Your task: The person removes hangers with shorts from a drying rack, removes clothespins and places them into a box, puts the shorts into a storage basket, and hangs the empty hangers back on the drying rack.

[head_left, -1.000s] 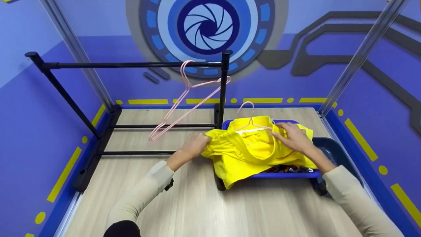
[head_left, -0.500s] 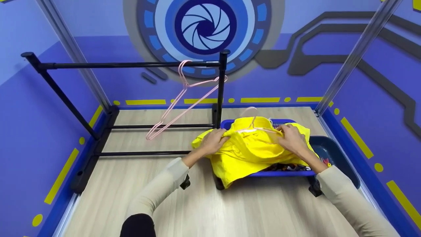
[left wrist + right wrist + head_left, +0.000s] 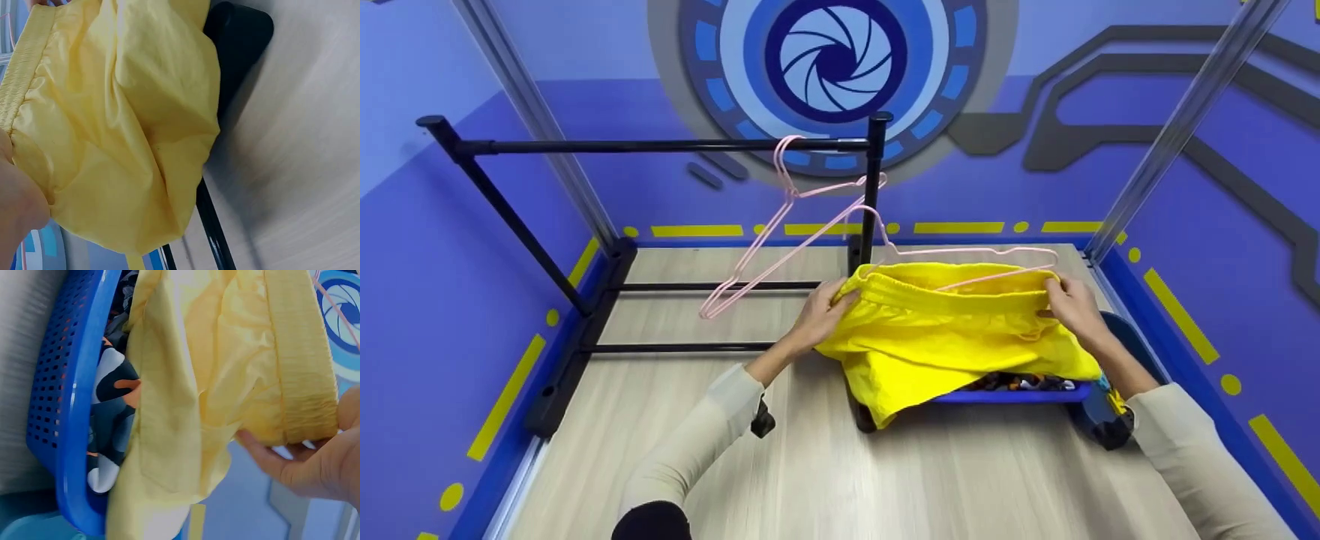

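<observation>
Yellow shorts [image 3: 952, 322] with a gathered elastic waistband are stretched wide between both hands, above the blue basket. My left hand [image 3: 819, 311] grips the waistband's left end, and in the left wrist view that hand [image 3: 19, 205] shows at the edge of the cloth. At the other end my right hand [image 3: 1076, 306] pinches the waistband; the right wrist view shows its thumb on the outer side of the yellow cloth [image 3: 247, 354]. A pink hanger [image 3: 945, 252] sits partly inside the waist opening, its hook to the left and its lower part hidden by the shorts.
Left of the shorts stands a black clothes rack [image 3: 660, 147], with pink hangers [image 3: 757, 244] on its bar. The blue basket [image 3: 1005, 395] under the shorts holds dark patterned cloth [image 3: 112, 416]. A dark teal bin [image 3: 1136, 345] stands at the right wall.
The waistband has been drawn out wide and straight, with the right hand moving right. The hanger has turned, its hook now further left and its right arm raised above the waistband.
</observation>
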A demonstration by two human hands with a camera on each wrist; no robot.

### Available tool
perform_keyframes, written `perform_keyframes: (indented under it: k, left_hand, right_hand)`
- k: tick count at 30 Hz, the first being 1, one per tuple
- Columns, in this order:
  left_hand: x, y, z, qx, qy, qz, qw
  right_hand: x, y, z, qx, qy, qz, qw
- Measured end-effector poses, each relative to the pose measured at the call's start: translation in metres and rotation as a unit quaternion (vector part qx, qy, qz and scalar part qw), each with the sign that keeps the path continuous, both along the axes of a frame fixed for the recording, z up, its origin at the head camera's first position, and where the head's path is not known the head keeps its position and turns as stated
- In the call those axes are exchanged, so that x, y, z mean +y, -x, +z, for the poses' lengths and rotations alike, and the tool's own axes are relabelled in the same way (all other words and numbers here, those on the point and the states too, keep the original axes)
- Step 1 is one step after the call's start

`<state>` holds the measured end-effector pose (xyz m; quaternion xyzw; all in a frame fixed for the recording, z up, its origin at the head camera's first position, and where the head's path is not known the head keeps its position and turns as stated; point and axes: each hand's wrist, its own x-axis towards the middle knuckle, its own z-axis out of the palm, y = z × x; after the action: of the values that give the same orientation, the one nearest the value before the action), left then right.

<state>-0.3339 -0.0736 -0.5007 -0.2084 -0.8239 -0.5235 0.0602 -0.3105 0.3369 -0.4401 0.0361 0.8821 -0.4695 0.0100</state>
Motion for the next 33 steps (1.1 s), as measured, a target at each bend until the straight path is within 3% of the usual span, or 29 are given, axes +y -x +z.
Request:
perform_keyframes:
  k: [10,14,18,20,23,26,28,30,33]
  left_hand:
    - [0.01,0.005,0.019,0.003,-0.104,0.024,0.9943]
    - [0.015,0.006,0.029,0.001,-0.119,0.023,0.9926]
    - [0.02,0.006,0.036,0.0,-0.117,-0.005,0.9931]
    - [0.022,0.006,0.037,0.003,-0.105,-0.019,0.9943]
    - [0.022,0.004,0.035,0.002,-0.073,-0.027,0.997]
    - [0.021,0.004,0.031,-0.001,-0.047,-0.021,0.9987]
    - [0.02,0.005,0.028,-0.003,-0.038,-0.014,0.9992]
    - [0.02,0.006,0.026,0.0,-0.032,-0.007,0.9995]
    - [0.021,0.008,0.025,0.012,-0.019,0.0,0.9998]
  right_hand:
    - [-0.006,0.003,0.0,0.009,0.105,-0.022,0.994]
    - [-0.02,0.005,0.005,0.022,0.218,-0.013,0.976]
    - [-0.034,0.007,-0.002,0.025,0.305,0.019,0.952]
    - [-0.038,0.01,-0.011,0.02,0.286,0.032,0.957]
    - [-0.037,0.012,-0.027,-0.004,0.17,0.049,0.984]
    - [-0.029,0.014,-0.039,-0.055,0.067,0.072,0.994]
    - [-0.021,0.017,-0.042,-0.088,0.064,0.08,0.991]
    - [-0.014,0.019,-0.04,-0.103,0.105,0.06,0.987]
    - [-0.008,0.018,-0.029,-0.043,0.128,-0.015,0.991]
